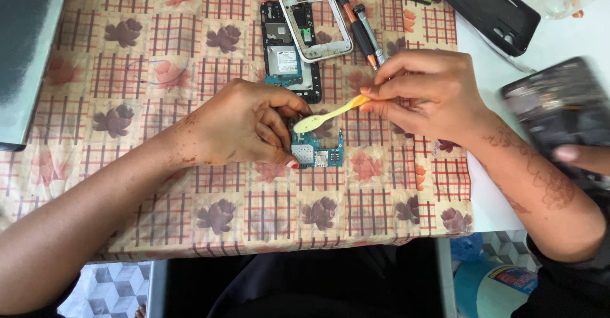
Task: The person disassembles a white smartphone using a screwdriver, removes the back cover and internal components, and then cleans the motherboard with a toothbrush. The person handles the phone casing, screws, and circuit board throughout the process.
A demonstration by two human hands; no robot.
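Blue-green circuit board (pixel 318 151) flat on patterned cloth; yellow pry tool (pixel 329 114) slanted over it

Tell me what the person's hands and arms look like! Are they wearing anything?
Both arms are bare, with no gloves and no rings that I can see. The left hand and right hand carry reddish-brown drawn patterns, like henna, running up the wrists and forearms. The fingernails are painted orange-red. A bit of dark sleeve shows near the right elbow.

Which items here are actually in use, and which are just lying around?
In use: left hand pinning the blue circuit board; right hand holding the yellow pry tool over it.

Lying about: opened phone body, white phone frame, two screwdrivers, black case, patterned cloth.
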